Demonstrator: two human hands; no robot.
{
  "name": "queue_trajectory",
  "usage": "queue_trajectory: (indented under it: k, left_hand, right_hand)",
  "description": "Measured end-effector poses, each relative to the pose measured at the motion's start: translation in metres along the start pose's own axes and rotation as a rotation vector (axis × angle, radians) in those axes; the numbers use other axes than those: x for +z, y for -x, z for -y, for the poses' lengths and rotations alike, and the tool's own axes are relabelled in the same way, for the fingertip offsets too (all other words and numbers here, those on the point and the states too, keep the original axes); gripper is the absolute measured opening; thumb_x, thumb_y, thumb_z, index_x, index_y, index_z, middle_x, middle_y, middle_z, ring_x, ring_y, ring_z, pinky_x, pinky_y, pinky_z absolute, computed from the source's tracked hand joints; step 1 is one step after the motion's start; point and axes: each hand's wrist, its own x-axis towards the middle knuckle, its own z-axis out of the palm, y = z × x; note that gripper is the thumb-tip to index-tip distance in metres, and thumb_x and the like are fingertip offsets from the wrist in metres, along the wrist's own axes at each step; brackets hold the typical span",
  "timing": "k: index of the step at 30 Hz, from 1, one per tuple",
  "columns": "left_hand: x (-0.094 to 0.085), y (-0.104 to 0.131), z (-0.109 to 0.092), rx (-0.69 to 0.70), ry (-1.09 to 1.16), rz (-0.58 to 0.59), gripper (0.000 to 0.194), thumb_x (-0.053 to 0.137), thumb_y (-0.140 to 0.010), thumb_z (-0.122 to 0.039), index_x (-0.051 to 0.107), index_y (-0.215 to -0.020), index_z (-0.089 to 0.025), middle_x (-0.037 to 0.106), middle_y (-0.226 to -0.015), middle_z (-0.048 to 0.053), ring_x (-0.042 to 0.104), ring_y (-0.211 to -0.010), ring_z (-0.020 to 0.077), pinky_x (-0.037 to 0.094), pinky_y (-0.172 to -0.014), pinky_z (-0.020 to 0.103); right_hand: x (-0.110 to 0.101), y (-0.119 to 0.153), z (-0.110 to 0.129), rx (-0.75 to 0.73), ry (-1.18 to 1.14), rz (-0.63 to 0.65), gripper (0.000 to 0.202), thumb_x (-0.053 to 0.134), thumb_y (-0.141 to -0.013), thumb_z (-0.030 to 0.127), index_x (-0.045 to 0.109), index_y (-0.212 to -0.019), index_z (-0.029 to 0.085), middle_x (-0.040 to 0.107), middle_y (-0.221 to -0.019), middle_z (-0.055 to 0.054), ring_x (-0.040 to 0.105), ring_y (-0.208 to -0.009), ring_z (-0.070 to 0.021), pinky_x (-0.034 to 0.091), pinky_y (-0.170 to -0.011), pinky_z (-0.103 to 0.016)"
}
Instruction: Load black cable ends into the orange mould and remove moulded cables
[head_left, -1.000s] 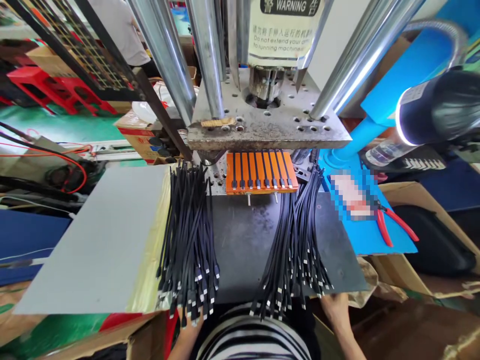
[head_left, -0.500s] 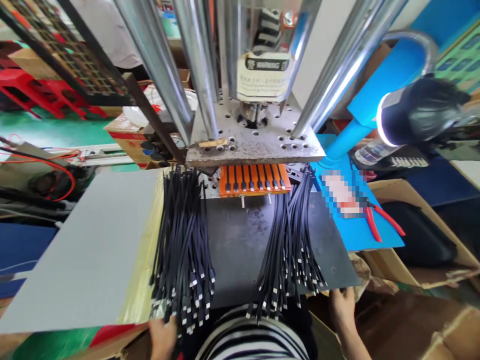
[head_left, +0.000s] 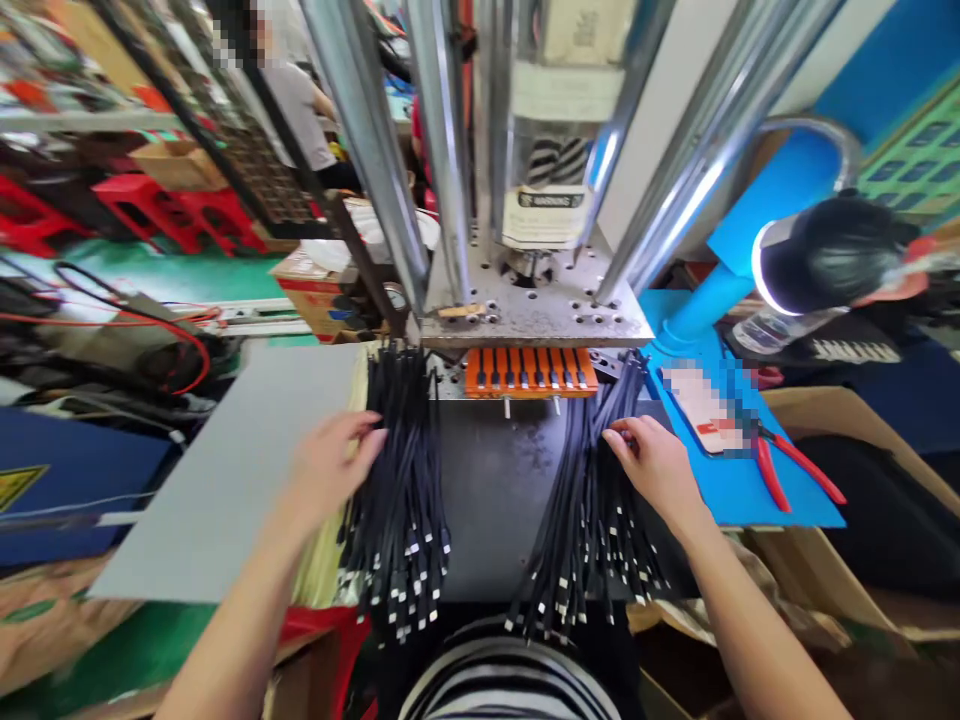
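My left hand [head_left: 337,460] is at the outer edge of the left bundle of black cables [head_left: 401,480], its thumb and index finger a little apart and nothing seen between them. On the other side, my right hand [head_left: 654,460] is beside the right bundle of black cables [head_left: 592,490], fingers loosely curved and apparently empty. Whether either hand touches the cables I cannot tell. Both bundles hang toward me, with small metal-tipped plugs at their near ends. Between their far ends sits an orange fixture [head_left: 531,388], with several black cable ends lying side by side in its slots.
Above the fixture is the press's metal plate [head_left: 540,325] between steel columns [head_left: 367,150]. A grey board [head_left: 225,450] lies left. On the blue surface [head_left: 735,495] at right are red-handled pliers [head_left: 806,470] and a phone-like object [head_left: 701,410], near a lit lamp [head_left: 817,250].
Both hands have come up from the table's near edge to the outer sides of the two cable bundles. The view has shifted, so the press appears farther right and lower.
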Motion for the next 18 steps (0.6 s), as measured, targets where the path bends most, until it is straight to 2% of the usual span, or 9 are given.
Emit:
queue_trajectory:
  k: [3, 5, 7, 10, 12, 14, 16, 18]
  left_hand:
    - [0.010, -0.025, -0.027, 0.099, -0.335, 0.178, 0.029, 0.049, -0.094, -0.036, 0.068, -0.095, -0.015, 0.063, -0.100, 0.012, 0.061, -0.096, 0.0254, 0.051, -0.087, 0.039]
    - [0.022, -0.044, -0.041, 0.019, -0.496, 0.240, 0.028, 0.053, -0.092, -0.035, 0.067, -0.100, -0.012, 0.060, -0.104, 0.016, 0.059, -0.101, 0.0302, 0.051, -0.082, 0.040]
    - [0.031, -0.055, -0.048, -0.074, -0.522, 0.273, 0.028, 0.052, -0.091, -0.029, 0.065, -0.104, -0.008, 0.060, -0.106, 0.019, 0.057, -0.104, 0.0333, 0.051, -0.079, 0.041]
    - [0.036, -0.059, -0.042, -0.128, -0.452, 0.288, 0.027, 0.042, -0.092, -0.018, 0.064, -0.104, -0.006, 0.061, -0.105, 0.021, 0.059, -0.103, 0.0343, 0.051, -0.079, 0.043]
    - [0.036, -0.059, -0.031, -0.154, -0.404, 0.275, 0.030, 0.038, -0.094, -0.020, 0.063, -0.104, -0.006, 0.064, -0.103, 0.020, 0.062, -0.099, 0.0344, 0.050, -0.079, 0.043]
    - [0.036, -0.061, -0.017, -0.190, -0.338, 0.263, 0.031, 0.037, -0.096, -0.025, 0.062, -0.105, -0.009, 0.066, -0.101, 0.019, 0.064, -0.096, 0.0334, 0.050, -0.080, 0.042]
    - [0.035, -0.065, -0.005, -0.224, -0.261, 0.250, 0.030, 0.038, -0.096, -0.026, 0.062, -0.107, -0.011, 0.069, -0.100, 0.016, 0.065, -0.096, 0.0317, 0.049, -0.082, 0.040]
    - [0.033, -0.071, 0.005, -0.247, -0.179, 0.236, 0.026, 0.042, -0.094, -0.025, 0.061, -0.107, -0.013, 0.070, -0.100, 0.013, 0.066, -0.097, 0.0290, 0.048, -0.083, 0.037]
  right_hand:
    - [0.016, -0.032, 0.025, 0.047, 0.332, 0.158, 0.039, 0.050, -0.095, 0.047, 0.066, -0.077, 0.016, 0.065, -0.081, -0.011, 0.063, -0.070, -0.0241, 0.041, -0.059, -0.030]
    - [0.022, -0.045, 0.032, 0.088, 0.427, 0.235, 0.038, 0.053, -0.095, 0.048, 0.068, -0.080, 0.016, 0.067, -0.084, -0.013, 0.065, -0.073, -0.0265, 0.040, -0.059, -0.030]
    - [0.024, -0.052, 0.031, 0.122, 0.421, 0.295, 0.036, 0.055, -0.094, 0.047, 0.069, -0.082, 0.016, 0.069, -0.083, -0.013, 0.066, -0.074, -0.0274, 0.039, -0.059, -0.030]
    - [0.021, -0.050, 0.019, 0.204, 0.279, 0.347, 0.031, 0.058, -0.089, 0.042, 0.068, -0.071, 0.018, 0.065, -0.069, -0.009, 0.063, -0.068, -0.0245, 0.035, -0.056, -0.029]
    - [0.017, -0.042, 0.010, 0.247, 0.075, 0.301, 0.033, 0.060, -0.084, 0.042, 0.061, -0.060, 0.019, 0.058, -0.058, -0.004, 0.057, -0.059, -0.0202, 0.032, -0.053, -0.028]
    - [0.009, -0.032, 0.004, 0.272, -0.218, 0.153, 0.038, 0.061, -0.082, 0.045, 0.052, -0.054, 0.020, 0.050, -0.050, 0.000, 0.049, -0.051, -0.0158, 0.030, -0.050, -0.027]
    - [0.000, -0.022, 0.006, 0.297, -0.555, -0.026, 0.040, 0.063, -0.080, 0.048, 0.049, -0.057, 0.020, 0.047, -0.050, 0.002, 0.044, -0.047, -0.0128, 0.030, -0.048, -0.025]
    - [-0.011, -0.016, 0.015, 0.321, -0.837, -0.140, 0.033, 0.067, -0.079, 0.048, 0.053, -0.068, 0.019, 0.052, -0.055, 0.003, 0.044, -0.046, -0.0110, 0.032, -0.046, -0.022]
